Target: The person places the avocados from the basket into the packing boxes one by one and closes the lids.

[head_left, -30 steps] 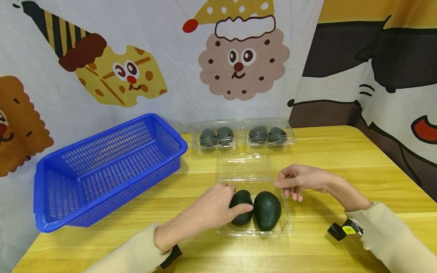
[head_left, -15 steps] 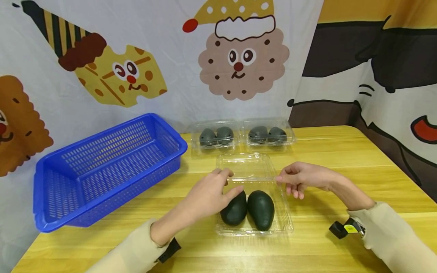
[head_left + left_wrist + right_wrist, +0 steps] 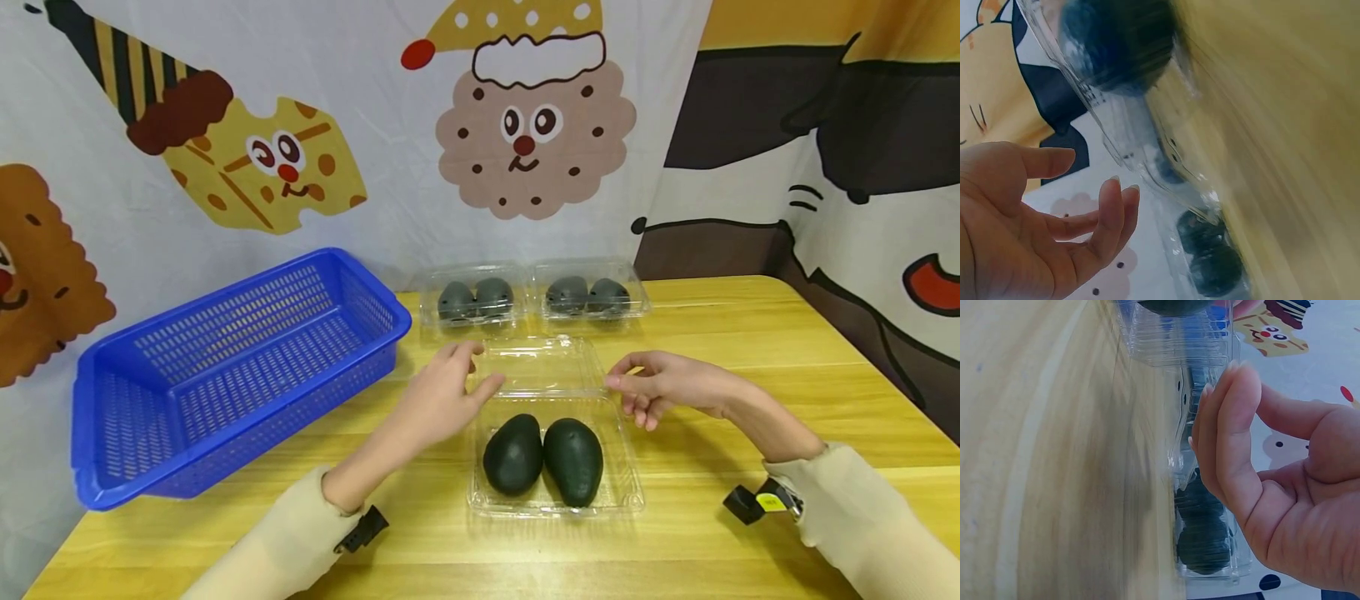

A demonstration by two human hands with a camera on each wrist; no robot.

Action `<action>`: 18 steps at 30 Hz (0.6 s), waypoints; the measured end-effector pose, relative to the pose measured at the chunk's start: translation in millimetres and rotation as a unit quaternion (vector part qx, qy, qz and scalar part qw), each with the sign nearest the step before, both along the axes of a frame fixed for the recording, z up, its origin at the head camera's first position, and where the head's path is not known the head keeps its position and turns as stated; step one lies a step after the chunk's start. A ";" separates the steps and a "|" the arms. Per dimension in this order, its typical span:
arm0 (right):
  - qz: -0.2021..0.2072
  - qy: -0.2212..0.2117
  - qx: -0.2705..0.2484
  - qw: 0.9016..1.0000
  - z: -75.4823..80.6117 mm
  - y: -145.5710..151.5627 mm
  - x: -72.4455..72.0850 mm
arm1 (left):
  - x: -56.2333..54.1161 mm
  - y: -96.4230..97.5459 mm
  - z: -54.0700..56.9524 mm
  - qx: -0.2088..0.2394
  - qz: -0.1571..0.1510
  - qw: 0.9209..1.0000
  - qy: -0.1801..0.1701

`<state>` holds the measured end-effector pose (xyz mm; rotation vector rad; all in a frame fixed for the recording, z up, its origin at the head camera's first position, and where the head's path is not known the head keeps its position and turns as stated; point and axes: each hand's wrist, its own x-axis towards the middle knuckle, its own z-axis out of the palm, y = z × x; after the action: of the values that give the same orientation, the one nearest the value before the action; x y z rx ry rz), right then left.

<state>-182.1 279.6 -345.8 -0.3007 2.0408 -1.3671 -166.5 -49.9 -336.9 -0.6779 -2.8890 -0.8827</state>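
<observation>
Two dark green avocados, the left one [image 3: 513, 455] and the right one [image 3: 573, 462], lie side by side in the tray of a clear plastic clamshell box [image 3: 618, 492]. Its lid [image 3: 536, 367] is folded back flat, away from the person. My left hand [image 3: 438, 396] hovers at the lid's left side, thumb and fingers spread apart and holding nothing. On the opposite side, the fingertips of my right hand [image 3: 656, 385] are right at the box's edge near the hinge, fingers loosely bent. The right wrist view has the right hand [image 3: 1272, 481] beside the clear plastic wall.
Two closed clear boxes, a left one [image 3: 472, 273] and a right one [image 3: 588, 271], stand at the back, each with two avocados. A blue perforated basket [image 3: 247, 417] occupies the left of the wooden table [image 3: 720, 333]. A cartoon-printed cloth [image 3: 390, 100] hangs behind.
My left hand has let go of the left avocado and moved up and left toward the lid. Both avocados sit farther left in the tray. My right hand has moved slightly up along the edge.
</observation>
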 end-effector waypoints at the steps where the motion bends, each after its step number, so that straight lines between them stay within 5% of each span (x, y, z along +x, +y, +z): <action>1: -0.002 -0.001 -0.001 1.000 0.0 -0.3 0.1 | -1.7 -1.3 -0.5 0.002 0.002 1.000 -0.008; 9: -0.010 0.001 -0.002 1.000 -3.0 -2.3 -1.3 | -20.7 -16.8 -8.0 0.030 -0.002 0.993 -0.111; 15: -0.006 -0.007 -0.007 1.000 -5.4 -1.5 -1.4 | -29.7 -24.6 -14.4 0.095 -0.029 0.964 -0.245; 18: 0.003 -0.007 -0.010 1.000 -6.5 -1.6 -1.8 | -33.3 -27.9 -16.9 0.125 -0.040 0.951 -0.281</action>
<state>-183.9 278.0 -352.3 -0.3036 2.0148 -1.3823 -199.7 -77.9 -353.8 -0.6004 -3.1319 -1.6587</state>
